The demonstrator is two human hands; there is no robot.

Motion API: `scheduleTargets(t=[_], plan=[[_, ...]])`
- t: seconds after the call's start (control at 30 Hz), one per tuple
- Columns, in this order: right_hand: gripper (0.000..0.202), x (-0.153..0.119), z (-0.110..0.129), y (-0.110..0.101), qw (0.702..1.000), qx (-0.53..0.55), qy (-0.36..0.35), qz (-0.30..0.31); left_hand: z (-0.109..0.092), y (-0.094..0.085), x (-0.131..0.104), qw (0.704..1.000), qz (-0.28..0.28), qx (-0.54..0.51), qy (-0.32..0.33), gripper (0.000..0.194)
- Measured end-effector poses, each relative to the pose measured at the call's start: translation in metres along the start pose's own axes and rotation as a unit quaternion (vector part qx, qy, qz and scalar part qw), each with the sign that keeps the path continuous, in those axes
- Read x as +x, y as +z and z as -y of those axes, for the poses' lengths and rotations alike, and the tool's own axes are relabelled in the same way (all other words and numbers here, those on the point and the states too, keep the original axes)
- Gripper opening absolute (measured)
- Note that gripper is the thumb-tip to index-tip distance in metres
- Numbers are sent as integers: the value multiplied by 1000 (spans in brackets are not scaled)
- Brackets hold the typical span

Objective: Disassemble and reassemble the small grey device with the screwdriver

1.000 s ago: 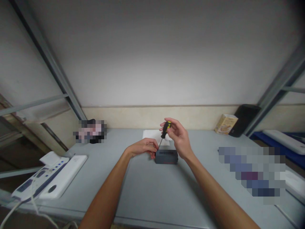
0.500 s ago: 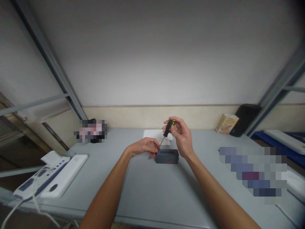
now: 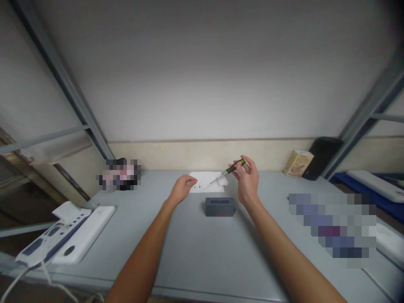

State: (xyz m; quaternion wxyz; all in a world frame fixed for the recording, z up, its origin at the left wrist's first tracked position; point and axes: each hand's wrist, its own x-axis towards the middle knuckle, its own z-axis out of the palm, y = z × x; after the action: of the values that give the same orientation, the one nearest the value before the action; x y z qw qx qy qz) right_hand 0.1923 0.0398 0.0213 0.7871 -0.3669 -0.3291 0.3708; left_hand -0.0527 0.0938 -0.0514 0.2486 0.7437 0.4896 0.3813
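Observation:
My right hand [image 3: 248, 181] grips a screwdriver [image 3: 232, 168] by its black and yellow handle. Its thin shaft slants down to the left, apart from the box and above a white sheet of paper [image 3: 206, 176]. At the paper's left edge is my left hand [image 3: 182, 188], thumb and fingertips pinched together; what they hold, if anything, is too small to make out. Beside those fingertips, a couple of tiny dark pieces [image 3: 200, 186] lie on the paper. A dark grey box [image 3: 220, 207] with a row of slots on top sits on the table, touched by neither hand.
White power strips [image 3: 83, 235] with cables lie at the table's left. Toward the back right stand a yellow carton [image 3: 298, 163] and a black case [image 3: 323, 158]. Blurred-out items are at the back left and right. A wall runs behind the grey table [image 3: 192, 256].
My left hand has left the box and moved up and left to the paper. The screwdriver has lifted off the box and tilted flatter, with my right hand slightly further right.

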Motion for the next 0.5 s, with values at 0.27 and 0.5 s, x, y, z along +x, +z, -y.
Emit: scheduleTargets(t=[0.27,0.5], plan=[[41,12,13,-10,996,44,68,29,-14,-8,-4,999,19,27,38,34],[29,19,48,-31,946,-144,141,252,-74,-21,-15,946,297,-122,43,66]])
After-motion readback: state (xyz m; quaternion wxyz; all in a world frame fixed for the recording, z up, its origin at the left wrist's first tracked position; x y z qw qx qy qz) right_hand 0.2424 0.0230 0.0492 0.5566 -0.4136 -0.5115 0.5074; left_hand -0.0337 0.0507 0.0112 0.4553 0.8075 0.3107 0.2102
